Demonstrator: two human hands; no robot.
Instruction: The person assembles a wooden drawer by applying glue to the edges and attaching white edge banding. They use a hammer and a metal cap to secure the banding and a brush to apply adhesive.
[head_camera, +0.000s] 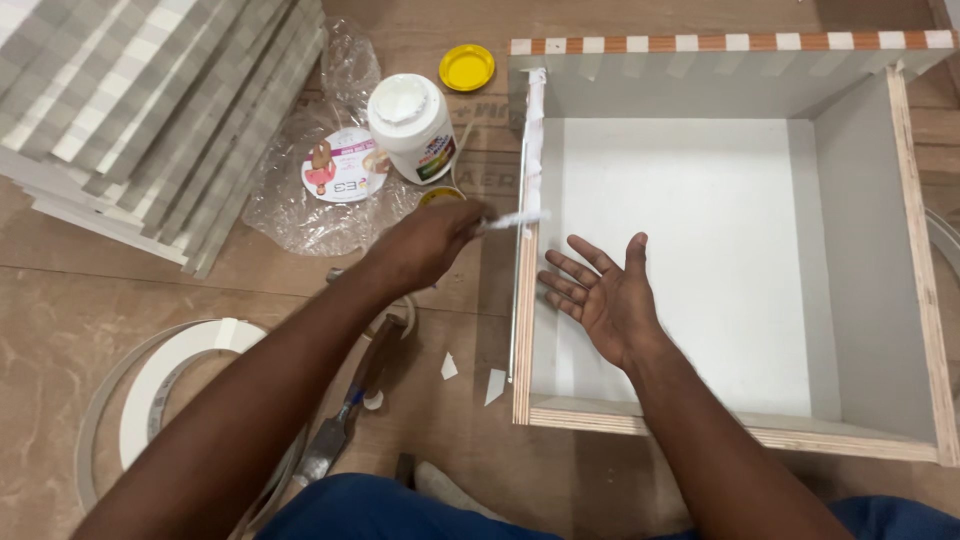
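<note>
Box: an open white box (700, 260) with raw plywood edges lay on the floor before me, its far rim striped orange and white.
Left hand: my left hand (425, 245) closed on a small white strip (515, 220), held at the box's left wall.
Right hand: my right hand (605, 295) lay open, palm up, fingers spread, inside the box near that left wall.
Glue jar: a white jar (412, 127) stood left of the box, on crumpled plastic.

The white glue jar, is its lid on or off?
Off. The white jar stands upright with no cap on its top, and a yellow lid lies apart on the floor behind it.
</note>
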